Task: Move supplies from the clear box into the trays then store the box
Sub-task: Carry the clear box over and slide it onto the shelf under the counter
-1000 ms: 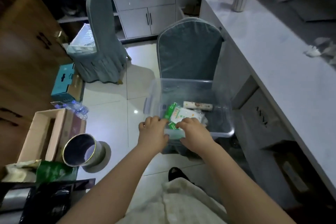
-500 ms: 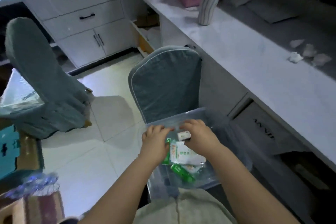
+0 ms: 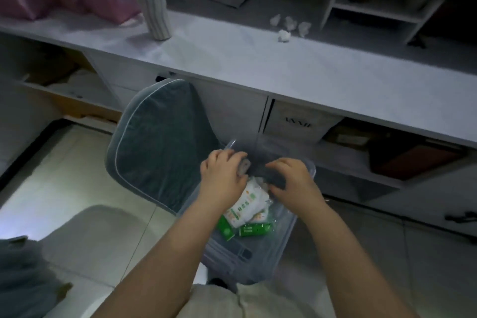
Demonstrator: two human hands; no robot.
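Two bare hands work inside a clear plastic storage box (image 3: pixel 285 240) standing just beside a blue-grey padded chair (image 3: pixel 160 142).
The left hand (image 3: pixel 223 175) and right hand (image 3: pixel 294 184) both curl their fingers around a dark roll-shaped item (image 3: pixel 268 173) with a pale end, above white-and-green packets (image 3: pixel 245 208) lying in the box. A white countertop (image 3: pixel 258 64) runs behind.

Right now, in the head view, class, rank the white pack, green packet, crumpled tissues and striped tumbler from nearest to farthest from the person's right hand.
1. White pack: in the clear box, just beside the right hand.
2. Green packet: in the box too, toward the person.
3. Crumpled tissues: on the counter, ahead.
4. Striped tumbler: on the counter, far left.
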